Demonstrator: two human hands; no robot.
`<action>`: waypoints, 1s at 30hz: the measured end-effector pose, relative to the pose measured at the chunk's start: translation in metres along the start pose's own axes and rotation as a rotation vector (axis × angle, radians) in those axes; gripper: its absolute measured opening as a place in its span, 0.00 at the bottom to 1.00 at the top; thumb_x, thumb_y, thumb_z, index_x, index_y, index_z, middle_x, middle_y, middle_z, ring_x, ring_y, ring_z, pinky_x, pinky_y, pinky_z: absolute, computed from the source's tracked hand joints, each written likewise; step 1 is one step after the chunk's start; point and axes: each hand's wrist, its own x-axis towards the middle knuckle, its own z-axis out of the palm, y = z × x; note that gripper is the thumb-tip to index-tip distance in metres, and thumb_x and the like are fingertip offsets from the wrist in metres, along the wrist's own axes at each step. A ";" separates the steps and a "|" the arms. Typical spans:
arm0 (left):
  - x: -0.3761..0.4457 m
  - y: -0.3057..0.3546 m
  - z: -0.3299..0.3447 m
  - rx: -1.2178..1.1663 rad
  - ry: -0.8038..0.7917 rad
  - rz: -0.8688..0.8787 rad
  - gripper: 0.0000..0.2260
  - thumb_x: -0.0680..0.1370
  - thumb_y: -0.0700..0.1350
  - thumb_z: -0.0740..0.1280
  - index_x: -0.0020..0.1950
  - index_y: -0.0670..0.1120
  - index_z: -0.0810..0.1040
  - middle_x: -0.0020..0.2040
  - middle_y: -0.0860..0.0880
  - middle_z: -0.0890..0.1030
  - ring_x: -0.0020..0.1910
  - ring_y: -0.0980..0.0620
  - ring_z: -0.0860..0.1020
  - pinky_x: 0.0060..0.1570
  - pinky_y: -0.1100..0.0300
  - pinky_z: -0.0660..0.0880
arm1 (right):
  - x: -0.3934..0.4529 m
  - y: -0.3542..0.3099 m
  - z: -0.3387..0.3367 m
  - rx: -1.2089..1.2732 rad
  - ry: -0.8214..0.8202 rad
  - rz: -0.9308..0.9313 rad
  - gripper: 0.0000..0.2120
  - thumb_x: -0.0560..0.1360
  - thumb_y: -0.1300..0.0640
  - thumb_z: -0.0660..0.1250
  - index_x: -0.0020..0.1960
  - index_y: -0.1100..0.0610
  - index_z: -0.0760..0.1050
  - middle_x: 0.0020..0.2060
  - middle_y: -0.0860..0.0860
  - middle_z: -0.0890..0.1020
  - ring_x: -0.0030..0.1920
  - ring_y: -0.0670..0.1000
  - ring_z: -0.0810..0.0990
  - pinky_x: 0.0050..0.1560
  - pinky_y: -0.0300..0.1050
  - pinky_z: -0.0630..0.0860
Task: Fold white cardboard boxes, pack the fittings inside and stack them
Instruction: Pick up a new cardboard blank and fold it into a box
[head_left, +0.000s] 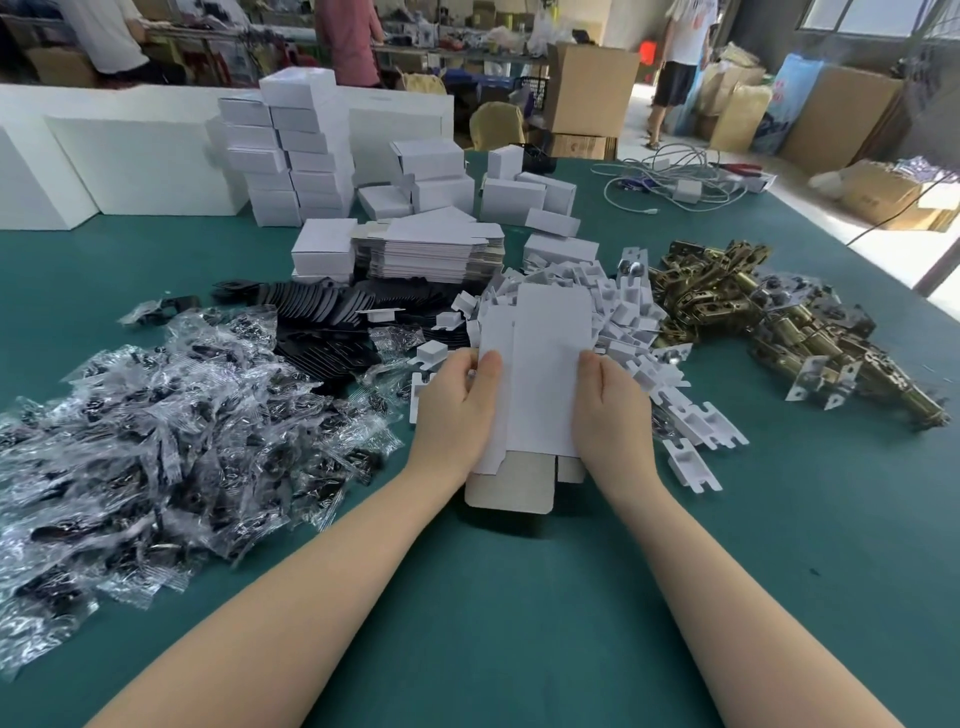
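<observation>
A flat white cardboard box blank (540, 374) is held upright above the green table, its grey inner flaps hanging at the bottom. My left hand (457, 410) grips its left edge, thumb on the front face. My right hand (608, 410) holds the right edge, thumb on the front. Behind lies a pile of flat blanks (431, 249), and folded white boxes (296, 156) stand stacked at the back. Brass latch fittings (753, 306) lie in a heap to the right. White cardboard inserts (639, 322) are scattered behind my hands.
Clear bags of black parts (156, 436) cover the left of the table (519, 597). Black plates (332, 317) lie beyond them. Cables (670, 182) sit at the far right. Large white panels (130, 161) stand at the back left. People stand beyond the table.
</observation>
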 end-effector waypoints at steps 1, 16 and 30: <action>0.000 0.000 0.000 0.031 0.021 0.023 0.13 0.83 0.48 0.60 0.42 0.42 0.72 0.33 0.52 0.69 0.29 0.61 0.65 0.31 0.66 0.63 | -0.001 0.000 0.000 0.034 -0.008 0.016 0.20 0.84 0.50 0.53 0.34 0.55 0.61 0.28 0.46 0.66 0.27 0.41 0.64 0.27 0.33 0.62; 0.003 -0.004 -0.011 -0.297 -0.143 -0.220 0.20 0.81 0.42 0.65 0.68 0.61 0.68 0.44 0.54 0.85 0.47 0.55 0.82 0.47 0.54 0.80 | 0.003 0.007 -0.012 0.138 -0.060 0.148 0.18 0.82 0.48 0.52 0.38 0.54 0.71 0.34 0.45 0.76 0.37 0.46 0.73 0.40 0.47 0.70; 0.006 -0.005 -0.018 -0.064 -0.219 -0.164 0.28 0.80 0.53 0.64 0.78 0.58 0.59 0.53 0.54 0.79 0.41 0.57 0.80 0.34 0.64 0.76 | -0.003 0.015 -0.002 0.278 -0.159 0.038 0.21 0.77 0.61 0.68 0.69 0.50 0.75 0.57 0.48 0.82 0.49 0.56 0.83 0.58 0.55 0.79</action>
